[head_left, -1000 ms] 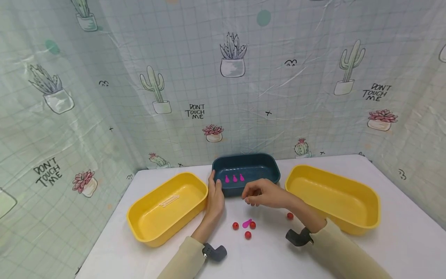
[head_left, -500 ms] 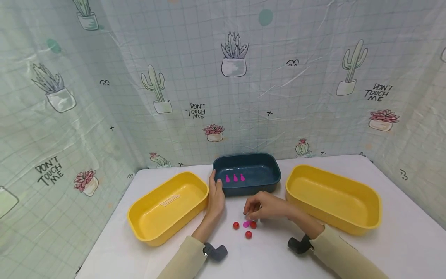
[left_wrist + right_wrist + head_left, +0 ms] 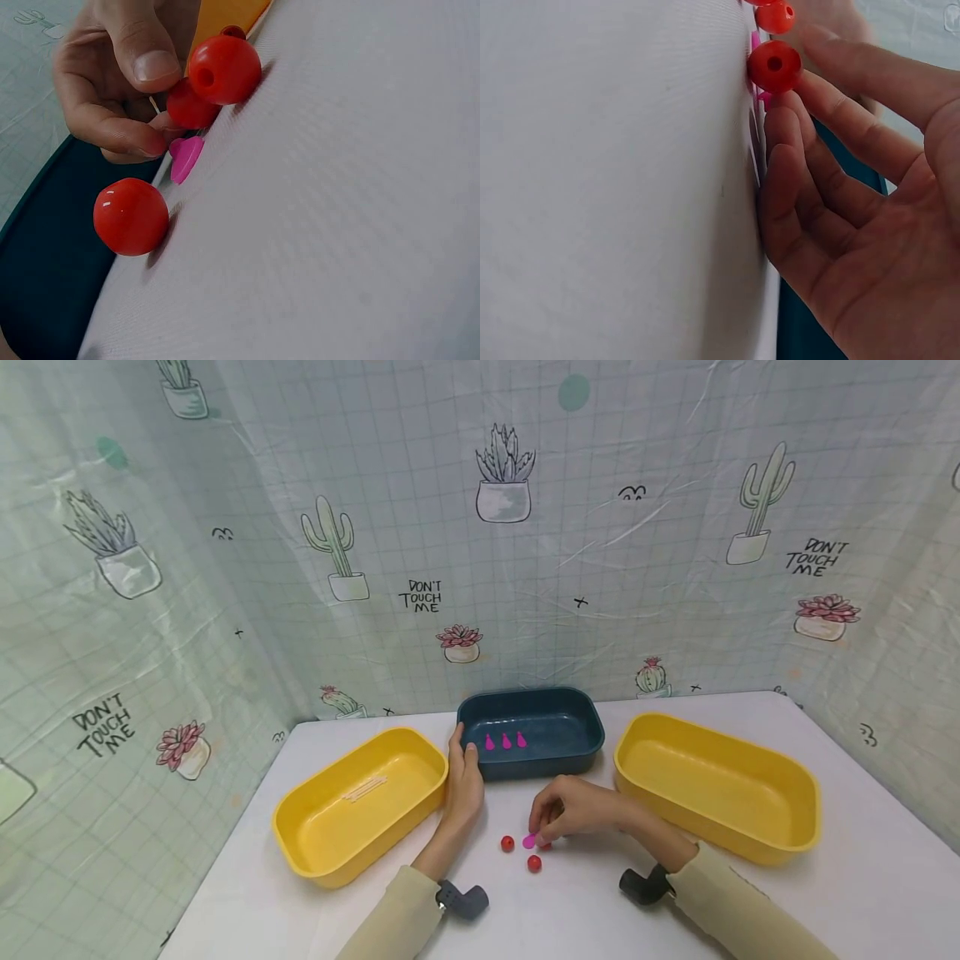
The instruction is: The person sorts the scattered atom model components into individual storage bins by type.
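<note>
My left hand [image 3: 465,785] rests at the left front corner of the dark teal bin [image 3: 540,768], fingers straight along its outer wall. My right hand [image 3: 577,806] is low over the table, its fingertips at a small flat pink pear-shaped piece [image 3: 529,842]. In the left wrist view, a fingertip touches the narrow end of that pink piece [image 3: 187,159], while the thumb stands apart. Right beside the fingers lies a red bead [image 3: 775,66] with a hole. Two more red beads show nearby, a left bead [image 3: 507,843] and a front bead [image 3: 534,863].
Similar pink pieces [image 3: 506,742] lie in a row inside the teal bin. At left, a yellow bin [image 3: 300,870] contains thin pale sticks [image 3: 365,789]. Another yellow bin [image 3: 795,852] stands at right. A patterned curtain [image 3: 525,610] hangs behind the white table [image 3: 570,910].
My right hand has come down and toward me from beside the teal bin to the pink piece, partly covering a red bead. The left hand has stayed at the bin.
</note>
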`<state>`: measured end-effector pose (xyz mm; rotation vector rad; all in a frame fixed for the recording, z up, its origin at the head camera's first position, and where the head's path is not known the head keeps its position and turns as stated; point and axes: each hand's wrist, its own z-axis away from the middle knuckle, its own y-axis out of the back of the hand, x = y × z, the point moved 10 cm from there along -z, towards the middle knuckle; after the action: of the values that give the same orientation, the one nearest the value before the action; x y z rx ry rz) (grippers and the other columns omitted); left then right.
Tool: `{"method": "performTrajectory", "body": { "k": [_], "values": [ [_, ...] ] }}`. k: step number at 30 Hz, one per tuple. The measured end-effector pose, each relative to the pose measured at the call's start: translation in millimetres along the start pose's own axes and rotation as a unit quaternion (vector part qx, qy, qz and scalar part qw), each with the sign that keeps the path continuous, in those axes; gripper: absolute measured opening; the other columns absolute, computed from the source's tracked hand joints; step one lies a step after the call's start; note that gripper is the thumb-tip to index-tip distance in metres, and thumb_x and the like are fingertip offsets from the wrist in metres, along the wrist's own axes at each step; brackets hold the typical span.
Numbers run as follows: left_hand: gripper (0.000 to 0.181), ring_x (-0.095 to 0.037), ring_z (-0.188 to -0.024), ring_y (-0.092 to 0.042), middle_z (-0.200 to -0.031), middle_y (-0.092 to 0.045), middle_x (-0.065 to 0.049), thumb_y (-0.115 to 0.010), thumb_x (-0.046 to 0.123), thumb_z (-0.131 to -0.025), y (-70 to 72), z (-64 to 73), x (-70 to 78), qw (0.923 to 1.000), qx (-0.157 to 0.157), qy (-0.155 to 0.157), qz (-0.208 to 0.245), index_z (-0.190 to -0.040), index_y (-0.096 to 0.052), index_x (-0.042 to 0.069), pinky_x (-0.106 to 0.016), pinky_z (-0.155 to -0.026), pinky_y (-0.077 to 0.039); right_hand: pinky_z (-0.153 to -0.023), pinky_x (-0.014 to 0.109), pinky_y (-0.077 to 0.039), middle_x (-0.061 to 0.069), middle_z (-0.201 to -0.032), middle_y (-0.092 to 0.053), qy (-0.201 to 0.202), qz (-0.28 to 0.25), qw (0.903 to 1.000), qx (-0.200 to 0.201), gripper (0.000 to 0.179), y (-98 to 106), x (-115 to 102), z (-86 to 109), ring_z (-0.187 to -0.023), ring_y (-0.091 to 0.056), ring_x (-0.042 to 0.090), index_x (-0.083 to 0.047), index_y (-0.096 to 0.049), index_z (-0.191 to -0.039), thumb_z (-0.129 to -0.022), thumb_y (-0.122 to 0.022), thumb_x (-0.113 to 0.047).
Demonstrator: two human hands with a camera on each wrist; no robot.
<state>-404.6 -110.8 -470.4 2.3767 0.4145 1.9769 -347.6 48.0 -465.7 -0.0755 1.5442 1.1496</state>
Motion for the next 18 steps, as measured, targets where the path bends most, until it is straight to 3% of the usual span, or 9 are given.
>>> {"method": "performTrajectory", "body": {
  "k": [12, 18],
  "values": [
    [0.053, -0.028, -0.160, -0.023, -0.173, -0.024, -0.006, -0.032, 0.030, -0.113, -0.1, -0.7, 0.1, 1.0000, 0.001, -0.006, 0.004, -0.164, -0.024, 0.017, -0.053, -0.131, -0.017, -0.067, 0.019, -0.053, -0.003, -0.082, -0.072, 0.002, 0.011, 0.9998, 0.019, 0.006, 3.4, 4.5, -3.8, -0.074, -0.061, 0.013, -0.015, -0.078, -0.097, -0.096, -0.073, -0.014],
    [0.053, -0.028, -0.160, -0.022, -0.173, -0.023, -0.006, -0.031, 0.029, -0.113, 0.1, -1.0, -0.4, 1.0000, 0.002, -0.007, 0.004, -0.164, -0.024, 0.018, -0.053, -0.131, -0.016, -0.067, 0.020, -0.054, -0.004, -0.082, -0.073, 0.011, 0.030, 0.9993, 0.020, 0.007, 3.0, 4.0, -5.4, -0.073, -0.061, 0.012, -0.013, -0.081, -0.094, -0.092, -0.076, -0.008]
  ]
}}
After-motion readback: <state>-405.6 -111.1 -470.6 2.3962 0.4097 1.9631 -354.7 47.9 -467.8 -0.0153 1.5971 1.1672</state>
